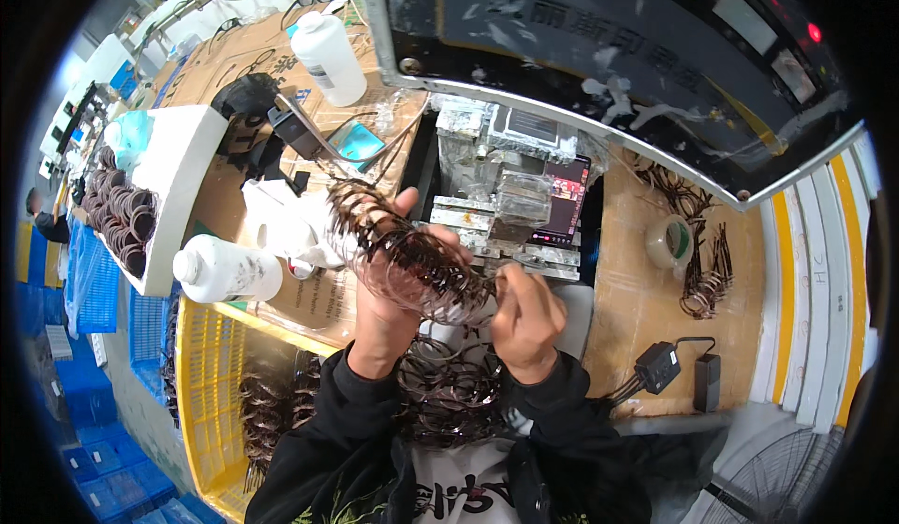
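A long nested bundle of glossy brown eyeglass frames (pixel 412 257) lies slantwise across my left hand (pixel 382 313). That hand is closed round the bundle from beneath, with its thumb and fingertips showing past the far side. At the bundle's right end, my right hand (pixel 532 323) has its fingers curled in a pinch on the frames; the exact piece between the fingertips is hidden. Below both hands, against my body, rests a loose heap of more brown eyeglass frames (pixel 449 393).
A large dark machine panel (pixel 599 46) overhangs a metal fixture (pixel 510 196). White bottles (pixel 328 60) stand at left. A yellow crate (pixel 211 412) holds more frames. On the right board are a tape roll (pixel 669 242), several frames (pixel 704 290) and a black adapter (pixel 657 367).
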A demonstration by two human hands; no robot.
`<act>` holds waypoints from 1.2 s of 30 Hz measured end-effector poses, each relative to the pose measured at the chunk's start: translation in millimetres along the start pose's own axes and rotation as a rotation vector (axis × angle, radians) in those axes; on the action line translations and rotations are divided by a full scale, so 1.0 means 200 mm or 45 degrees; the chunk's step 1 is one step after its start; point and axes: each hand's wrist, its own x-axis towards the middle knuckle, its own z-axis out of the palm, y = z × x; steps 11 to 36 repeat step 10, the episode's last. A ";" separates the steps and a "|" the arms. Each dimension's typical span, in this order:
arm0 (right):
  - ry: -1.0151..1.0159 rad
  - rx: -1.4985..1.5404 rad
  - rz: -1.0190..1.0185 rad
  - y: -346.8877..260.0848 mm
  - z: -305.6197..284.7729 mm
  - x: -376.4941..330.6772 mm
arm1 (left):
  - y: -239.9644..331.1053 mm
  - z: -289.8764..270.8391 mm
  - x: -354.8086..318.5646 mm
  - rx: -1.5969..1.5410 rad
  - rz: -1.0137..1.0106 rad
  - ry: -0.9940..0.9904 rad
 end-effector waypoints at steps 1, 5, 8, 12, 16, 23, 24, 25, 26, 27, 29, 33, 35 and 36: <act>-0.030 0.002 0.029 -0.02 0.00 -0.01 | 0.00 0.02 -0.01 -0.004 -0.045 0.026; -0.112 0.073 0.136 -0.06 -0.01 -0.07 | 0.02 0.04 -0.03 -0.030 -0.028 0.044; -0.270 0.213 0.299 -0.01 -0.09 -0.08 | 0.02 0.00 -0.02 -0.015 0.036 0.044; -0.535 0.232 0.444 0.05 -0.16 -0.09 | 0.05 -0.04 -0.02 -0.011 0.055 0.105; -0.535 0.232 0.444 0.05 -0.16 -0.09 | 0.05 -0.04 -0.02 -0.011 0.055 0.105; -0.535 0.232 0.444 0.05 -0.16 -0.09 | 0.05 -0.04 -0.02 -0.011 0.055 0.105; -0.535 0.232 0.444 0.05 -0.16 -0.09 | 0.05 -0.04 -0.02 -0.011 0.055 0.105; -0.535 0.232 0.444 0.05 -0.16 -0.09 | 0.05 -0.04 -0.02 -0.011 0.055 0.105; -0.535 0.232 0.444 0.05 -0.16 -0.09 | 0.05 -0.04 -0.02 -0.011 0.055 0.105; -0.535 0.232 0.444 0.05 -0.16 -0.09 | 0.05 -0.04 -0.02 -0.011 0.055 0.105; -0.535 0.232 0.444 0.05 -0.16 -0.09 | 0.05 -0.04 -0.02 -0.011 0.055 0.105; -0.535 0.232 0.444 0.05 -0.16 -0.09 | 0.05 -0.04 -0.02 -0.011 0.055 0.105; -0.535 0.232 0.444 0.05 -0.16 -0.09 | 0.05 -0.04 -0.02 -0.011 0.055 0.105; -0.535 0.232 0.444 0.05 -0.16 -0.09 | 0.05 -0.04 -0.02 -0.011 0.055 0.105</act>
